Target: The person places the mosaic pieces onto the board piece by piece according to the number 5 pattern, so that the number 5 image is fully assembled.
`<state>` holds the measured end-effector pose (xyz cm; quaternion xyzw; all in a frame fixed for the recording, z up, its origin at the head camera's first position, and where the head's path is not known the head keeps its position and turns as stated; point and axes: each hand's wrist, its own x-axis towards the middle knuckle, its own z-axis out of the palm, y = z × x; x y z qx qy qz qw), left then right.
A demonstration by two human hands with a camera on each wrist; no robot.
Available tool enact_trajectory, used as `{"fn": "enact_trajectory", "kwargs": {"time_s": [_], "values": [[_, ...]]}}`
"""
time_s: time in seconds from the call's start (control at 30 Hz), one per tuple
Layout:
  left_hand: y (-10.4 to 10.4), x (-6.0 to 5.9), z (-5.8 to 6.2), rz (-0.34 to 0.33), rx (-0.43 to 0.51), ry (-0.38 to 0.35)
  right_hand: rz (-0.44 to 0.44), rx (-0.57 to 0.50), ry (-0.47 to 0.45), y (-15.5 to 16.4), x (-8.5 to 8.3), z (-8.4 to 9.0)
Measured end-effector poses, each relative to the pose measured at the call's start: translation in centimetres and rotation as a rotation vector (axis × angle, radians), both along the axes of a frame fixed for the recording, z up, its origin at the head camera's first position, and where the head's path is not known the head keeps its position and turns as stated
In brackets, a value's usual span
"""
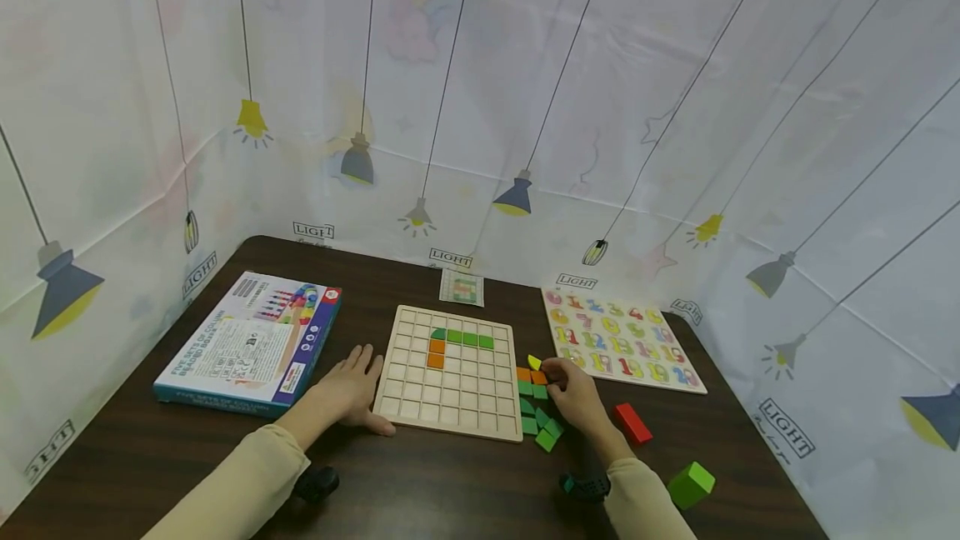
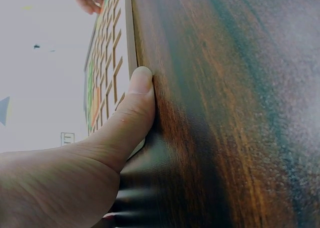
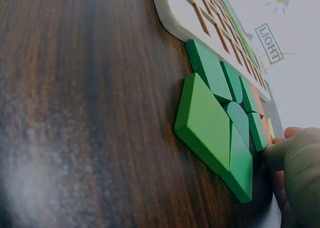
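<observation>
A pale wooden grid board [image 1: 420,394] lies on the dark table, with a dark green rounded block [image 1: 438,333], two orange blocks [image 1: 436,354] and a row of green blocks [image 1: 470,339] in its cells. Along the board's left edge, my left hand [image 1: 348,386] rests with fingers extended; its thumb [image 2: 137,88] lies against the near corner. Beyond the right edge, my right hand [image 1: 576,394] has bent fingers at an orange block [image 1: 538,377], beside a yellow rounded block [image 1: 534,362]. I cannot tell whether it pinches the block. Loose green blocks [image 3: 205,123] lie close by.
A boxed toy [image 1: 232,348] lies at the left. Behind the board is a small pattern card [image 1: 461,287]. A number board [image 1: 622,336] sits at the back right, with a red block [image 1: 633,423] and a green block [image 1: 691,485] nearer the front.
</observation>
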<state>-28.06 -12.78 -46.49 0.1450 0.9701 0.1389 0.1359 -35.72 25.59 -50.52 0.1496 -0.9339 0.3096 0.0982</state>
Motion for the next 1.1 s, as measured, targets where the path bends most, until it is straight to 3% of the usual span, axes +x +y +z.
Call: {"fn": "enact_trajectory", "kwargs": {"time_s": [0.33, 0.57, 1.1], "values": [[-0.11, 0.03, 0.06, 0.002, -0.003, -0.004, 0.001, -0.009, 0.018, -0.05, 0.14, 0.20], [-0.09, -0.09, -0.02, -0.001, -0.011, -0.003, 0.036, 0.039, 0.094, 0.18, 0.13, 0.09], [-0.08, -0.16, 0.05, -0.009, -0.003, 0.009, -0.058, 0.031, 0.141, 0.55, -0.06, -0.31]]}}
